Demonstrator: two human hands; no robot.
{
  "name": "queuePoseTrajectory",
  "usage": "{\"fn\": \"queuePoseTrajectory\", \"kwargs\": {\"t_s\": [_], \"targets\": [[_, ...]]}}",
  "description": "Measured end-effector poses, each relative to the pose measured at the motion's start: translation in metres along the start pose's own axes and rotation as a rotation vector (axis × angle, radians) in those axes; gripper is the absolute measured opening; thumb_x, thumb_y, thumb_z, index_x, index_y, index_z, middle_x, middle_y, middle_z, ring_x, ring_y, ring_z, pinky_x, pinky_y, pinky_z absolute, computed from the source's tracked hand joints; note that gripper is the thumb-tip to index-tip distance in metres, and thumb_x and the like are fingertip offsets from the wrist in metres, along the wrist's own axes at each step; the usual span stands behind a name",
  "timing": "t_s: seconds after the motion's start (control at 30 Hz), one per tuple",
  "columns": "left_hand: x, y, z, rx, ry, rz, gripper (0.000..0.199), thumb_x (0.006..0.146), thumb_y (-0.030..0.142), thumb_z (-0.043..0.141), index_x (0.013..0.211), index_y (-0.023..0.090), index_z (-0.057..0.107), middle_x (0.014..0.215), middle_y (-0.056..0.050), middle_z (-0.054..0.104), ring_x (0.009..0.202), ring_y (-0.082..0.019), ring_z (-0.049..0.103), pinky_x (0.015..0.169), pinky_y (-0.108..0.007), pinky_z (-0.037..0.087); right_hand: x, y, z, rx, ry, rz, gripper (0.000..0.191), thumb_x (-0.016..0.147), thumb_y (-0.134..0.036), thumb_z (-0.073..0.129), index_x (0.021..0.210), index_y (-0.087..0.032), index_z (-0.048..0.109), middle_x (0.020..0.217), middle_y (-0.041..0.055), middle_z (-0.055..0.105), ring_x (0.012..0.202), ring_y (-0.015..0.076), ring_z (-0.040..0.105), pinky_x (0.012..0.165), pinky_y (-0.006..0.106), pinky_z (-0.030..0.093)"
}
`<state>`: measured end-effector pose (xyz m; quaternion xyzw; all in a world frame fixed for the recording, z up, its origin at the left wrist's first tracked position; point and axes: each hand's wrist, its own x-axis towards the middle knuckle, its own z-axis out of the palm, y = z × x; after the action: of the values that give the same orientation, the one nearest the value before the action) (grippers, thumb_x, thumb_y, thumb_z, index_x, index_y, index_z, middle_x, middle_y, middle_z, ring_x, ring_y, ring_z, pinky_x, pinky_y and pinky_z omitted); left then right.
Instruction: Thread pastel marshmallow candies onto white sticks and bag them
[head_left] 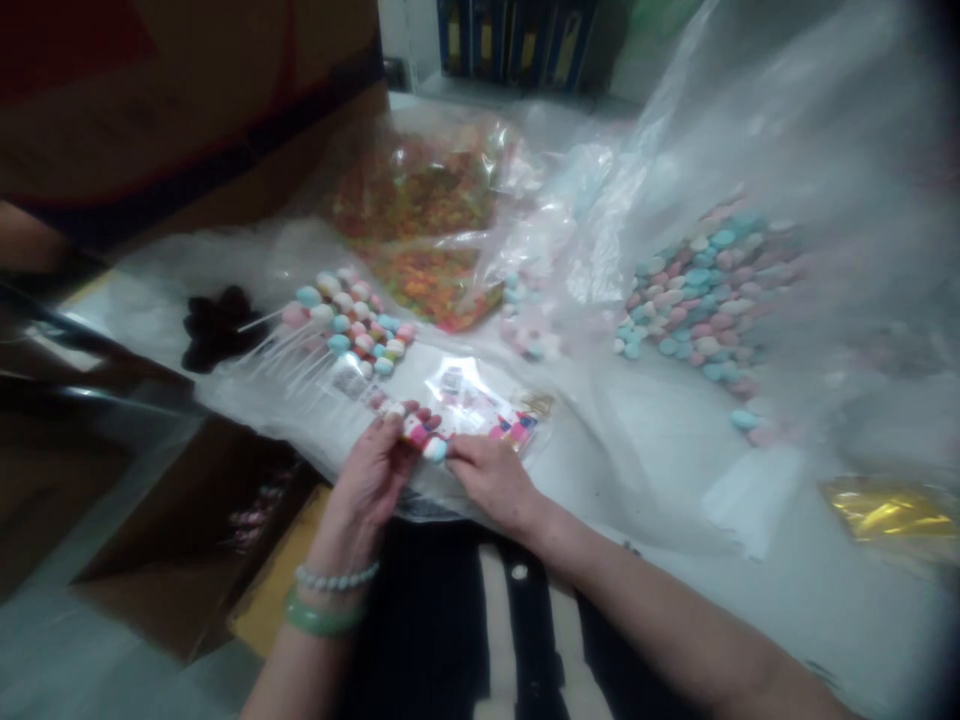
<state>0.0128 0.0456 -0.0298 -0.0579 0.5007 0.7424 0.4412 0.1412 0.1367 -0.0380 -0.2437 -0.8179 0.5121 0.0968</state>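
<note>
In the head view my left hand (377, 465) is closed on a small clear plastic bag with pink print (418, 430), and pale and pink candies show at its fingers. My right hand (491, 482) is pinched at the edge of a blue-and-white candy (435, 450), right beside the left fingertips. Whether this candy has a stick is hidden. Just beyond the hands lie clear printed packets (469, 395), shiny with glare. Several pastel candy lollipops (352, 318) are piled to the left, their white sticks pointing toward me.
Clear bags of orange and green candy (427, 200) lie at the back. A large clear bag holds pastel candies (697, 290) on the right. Gold foil (889, 508) lies far right. A dark clump (217, 328) and a big carton (187, 110) stand left; an open box (187, 540) is below.
</note>
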Motion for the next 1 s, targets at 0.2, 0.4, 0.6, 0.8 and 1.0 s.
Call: {"fn": "queuePoseTrajectory", "kwargs": {"t_s": [0.2,0.4,0.6,0.8,1.0], "targets": [[-0.003,-0.01,0.005,-0.062,-0.002,-0.096,0.018,0.091,0.021,0.059,0.095,0.007,0.069,0.087,-0.014,0.074,0.081,-0.022,0.073,0.079,-0.036,0.061,0.001,-0.001,-0.004,0.232,0.055,0.127,0.014,0.082,-0.018,0.055,0.077,-0.021,0.067,0.079,-0.0026,0.067,0.077,0.0147,0.058,0.071,0.025,0.041],[0.004,0.003,0.001,-0.12,0.108,0.02,0.015,0.092,0.02,0.057,0.09,0.009,0.067,0.087,-0.011,0.073,0.083,-0.021,0.073,0.077,-0.032,0.061,0.002,-0.001,-0.008,-0.057,0.012,0.016,0.018,0.083,-0.013,0.055,0.068,-0.02,0.062,0.074,-0.0008,0.064,0.076,0.0148,0.057,0.071,0.026,0.036],[0.001,-0.002,0.006,-0.079,0.051,0.038,0.018,0.09,0.023,0.059,0.092,0.008,0.068,0.084,-0.011,0.073,0.076,-0.021,0.072,0.077,-0.036,0.061,0.002,-0.005,0.002,-0.006,0.078,0.013,0.013,0.084,-0.014,0.056,0.075,-0.02,0.063,0.079,0.0002,0.065,0.078,0.0154,0.058,0.074,0.026,0.039],[0.0,-0.001,0.001,-0.075,0.017,-0.079,0.019,0.091,0.025,0.058,0.094,0.008,0.068,0.09,-0.013,0.072,0.078,-0.023,0.071,0.076,-0.038,0.061,0.003,-0.004,-0.001,0.072,0.078,0.034,0.014,0.086,-0.015,0.055,0.078,-0.022,0.064,0.083,-0.0003,0.067,0.082,0.0157,0.058,0.076,0.026,0.04],[0.005,0.029,-0.009,-0.168,0.182,0.097,0.012,0.092,0.015,0.055,0.093,0.011,0.067,0.092,-0.01,0.072,0.085,-0.021,0.071,0.078,-0.035,0.061,0.005,-0.001,0.0,-0.054,0.002,0.035,0.017,0.083,-0.014,0.056,0.068,-0.02,0.059,0.072,-0.0022,0.06,0.072,0.0138,0.052,0.067,0.026,0.034]]}}
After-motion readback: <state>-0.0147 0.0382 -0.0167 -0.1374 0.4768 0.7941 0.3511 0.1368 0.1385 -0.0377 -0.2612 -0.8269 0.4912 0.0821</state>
